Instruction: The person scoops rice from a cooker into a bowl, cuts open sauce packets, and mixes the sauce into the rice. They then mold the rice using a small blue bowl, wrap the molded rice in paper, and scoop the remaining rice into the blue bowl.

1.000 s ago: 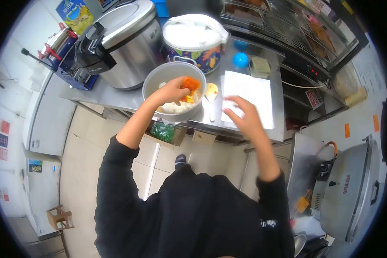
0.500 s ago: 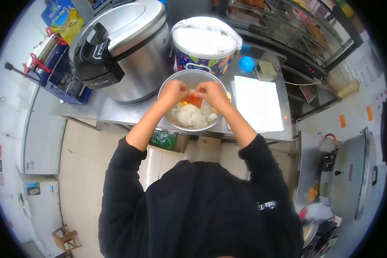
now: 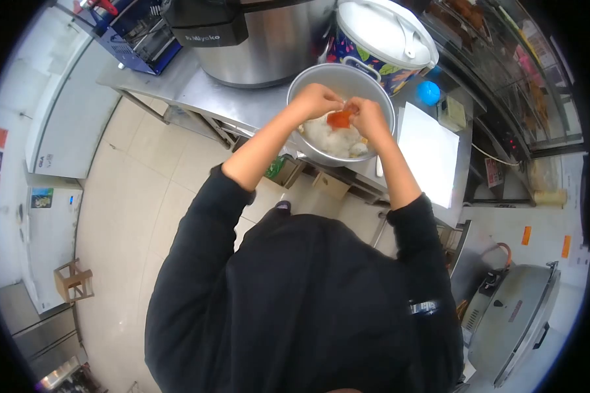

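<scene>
My left hand (image 3: 316,102) and my right hand (image 3: 368,119) meet above a metal pot (image 3: 337,73), fingertips pinched close together. Between them hangs a small orange-red packet (image 3: 338,119), apparently a sachet; its top edge is hidden by the fingers. Both hands seem to grip it. Below, inside the pot, lies a mound of white rice (image 3: 332,139) with some pale lumps near the right side. The pot stands at the front edge of the steel table (image 3: 196,92).
Behind the pot are a large steel rice cooker (image 3: 262,52) and a patterned cooker with a white lid (image 3: 380,33). White paper (image 3: 428,154), a blue round object (image 3: 428,93) and a small clear container (image 3: 452,114) lie to the right. A glass display case (image 3: 498,65) stands beyond.
My view has turned and shifted, so the pot and table appear higher and further right. Both hands remain pinched at the orange-red packet over the rice.
</scene>
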Motion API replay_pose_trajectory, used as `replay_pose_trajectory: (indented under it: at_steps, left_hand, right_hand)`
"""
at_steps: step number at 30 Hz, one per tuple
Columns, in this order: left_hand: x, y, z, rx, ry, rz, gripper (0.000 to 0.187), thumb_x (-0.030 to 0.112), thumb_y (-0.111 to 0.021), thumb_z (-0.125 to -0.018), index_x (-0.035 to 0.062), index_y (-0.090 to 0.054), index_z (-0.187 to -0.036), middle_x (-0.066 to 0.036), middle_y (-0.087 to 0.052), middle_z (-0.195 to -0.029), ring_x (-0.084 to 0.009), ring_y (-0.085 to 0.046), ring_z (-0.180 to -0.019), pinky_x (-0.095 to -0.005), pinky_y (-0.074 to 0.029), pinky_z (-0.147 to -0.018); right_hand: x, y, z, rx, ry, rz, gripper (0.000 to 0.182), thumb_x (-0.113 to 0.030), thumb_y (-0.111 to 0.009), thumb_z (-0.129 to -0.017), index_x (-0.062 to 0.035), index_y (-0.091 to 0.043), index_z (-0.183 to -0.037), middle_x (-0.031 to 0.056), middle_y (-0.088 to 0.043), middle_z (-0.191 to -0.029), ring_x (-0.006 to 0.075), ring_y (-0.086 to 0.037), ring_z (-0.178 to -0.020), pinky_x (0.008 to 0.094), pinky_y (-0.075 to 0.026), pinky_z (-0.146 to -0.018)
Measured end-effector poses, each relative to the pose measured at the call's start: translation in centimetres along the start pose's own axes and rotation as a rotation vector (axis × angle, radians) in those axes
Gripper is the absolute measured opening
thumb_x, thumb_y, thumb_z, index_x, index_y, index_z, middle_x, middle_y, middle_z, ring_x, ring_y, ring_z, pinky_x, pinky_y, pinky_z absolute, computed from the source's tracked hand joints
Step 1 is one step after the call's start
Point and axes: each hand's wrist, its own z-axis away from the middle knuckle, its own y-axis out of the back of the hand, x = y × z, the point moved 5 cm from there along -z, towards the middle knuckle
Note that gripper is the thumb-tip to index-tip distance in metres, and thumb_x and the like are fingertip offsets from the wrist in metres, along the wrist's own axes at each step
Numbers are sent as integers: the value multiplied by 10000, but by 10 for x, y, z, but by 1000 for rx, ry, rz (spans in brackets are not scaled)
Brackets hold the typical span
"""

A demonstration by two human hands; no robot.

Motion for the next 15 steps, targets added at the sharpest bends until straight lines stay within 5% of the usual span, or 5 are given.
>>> replay_pose_trajectory:
  at_steps: [2,8,15]
  left_hand:
    - [17,37,31,145,-128,-18,300,224,-637,-809,-3,-643,-1005,-84,-670,-880,-160,-607,-839,-272,-456,-790]
    - [-16,93,126,341,-10,116,360,211,-622,-824,14,-582,-1123,-89,-614,-1072,-143,-563,-945,-275,-437,-832]
    - [-119,98,226,435,308,384,419,144,-649,-790,35,-539,-1179,-90,-601,-1057,-150,-550,-964,-278,-425,-833]
  right_hand:
    - [5,6,2,-34,-57,163,179,-10,-621,-673,-17,-644,-850,197,-639,-847,330,-631,-763,372,-510,-693]
    - [0,-16,-11,-245,1,691,161,-70,-513,-766,10,-629,-844,195,-642,-853,334,-630,-836,397,-507,-721]
    - [1,-17,-10,-415,27,705,199,-48,-466,-794,17,-615,-909,211,-634,-915,332,-630,-855,392,-505,-737]
